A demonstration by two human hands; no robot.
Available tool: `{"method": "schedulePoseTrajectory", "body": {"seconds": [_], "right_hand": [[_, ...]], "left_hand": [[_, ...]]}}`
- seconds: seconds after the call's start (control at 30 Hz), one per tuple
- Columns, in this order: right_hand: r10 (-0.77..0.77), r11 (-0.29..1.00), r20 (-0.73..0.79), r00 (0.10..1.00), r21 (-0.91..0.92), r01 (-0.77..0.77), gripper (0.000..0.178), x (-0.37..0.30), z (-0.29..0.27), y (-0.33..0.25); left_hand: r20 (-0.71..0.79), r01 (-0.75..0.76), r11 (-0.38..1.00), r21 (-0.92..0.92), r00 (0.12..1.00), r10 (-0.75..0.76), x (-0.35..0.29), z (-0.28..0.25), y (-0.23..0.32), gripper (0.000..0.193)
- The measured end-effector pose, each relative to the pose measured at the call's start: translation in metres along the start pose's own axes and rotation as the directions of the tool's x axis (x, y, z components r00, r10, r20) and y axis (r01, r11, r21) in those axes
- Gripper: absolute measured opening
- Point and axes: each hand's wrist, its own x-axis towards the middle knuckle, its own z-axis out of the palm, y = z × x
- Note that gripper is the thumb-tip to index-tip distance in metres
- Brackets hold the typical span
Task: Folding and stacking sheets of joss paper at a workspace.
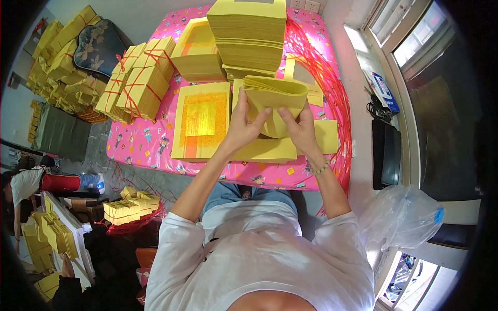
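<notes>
A folded sheaf of yellow paper sheets (277, 92) is bent over between my hands above the near part of the table. My left hand (245, 123) grips its left side, thumb pressed on the front. On the right side my right hand (302, 128) holds it the same way, both thumbs close together near the middle. Fingers behind the paper are hidden. Under my hands lie more yellow sheets (267, 150). Left of them is a stack of yellow paper topped with an orange print and gold square (201, 118). A tall stack of yellow paper (246, 49) rises just beyond.
Red-tied paper bundles (140, 93) sit on the left of the pink patterned tablecloth (137, 153). Red plastic strips (332, 88) trail along its right edge. A windowsill with a black case (386, 155) and a plastic bag (399, 215) flank my right. Other people work at lower left.
</notes>
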Motion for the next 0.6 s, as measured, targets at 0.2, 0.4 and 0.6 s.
{"method": "schedulePoseTrajectory", "body": {"seconds": [0.2, 0.4, 0.6], "right_hand": [[0.045, 0.997, -0.038, 0.998, 0.068, -0.042, 0.032, 0.000, -0.002, 0.009], [0.175, 0.979, -0.076, 0.982, 0.117, -0.166, 0.029, 0.008, -0.010, -0.002], [0.210, 0.966, -0.082, 0.974, 0.174, -0.194, 0.029, 0.007, -0.012, -0.009]], "left_hand": [[0.000, 0.079, 0.997, -0.026, 0.997, -0.079, 0.000, -0.001, -0.009, 0.050], [0.103, 0.264, 0.955, -0.135, 0.962, -0.252, 0.008, -0.002, 0.010, 0.053], [0.066, 0.210, 0.944, -0.255, 0.978, -0.200, 0.004, 0.008, 0.018, 0.046]]}}
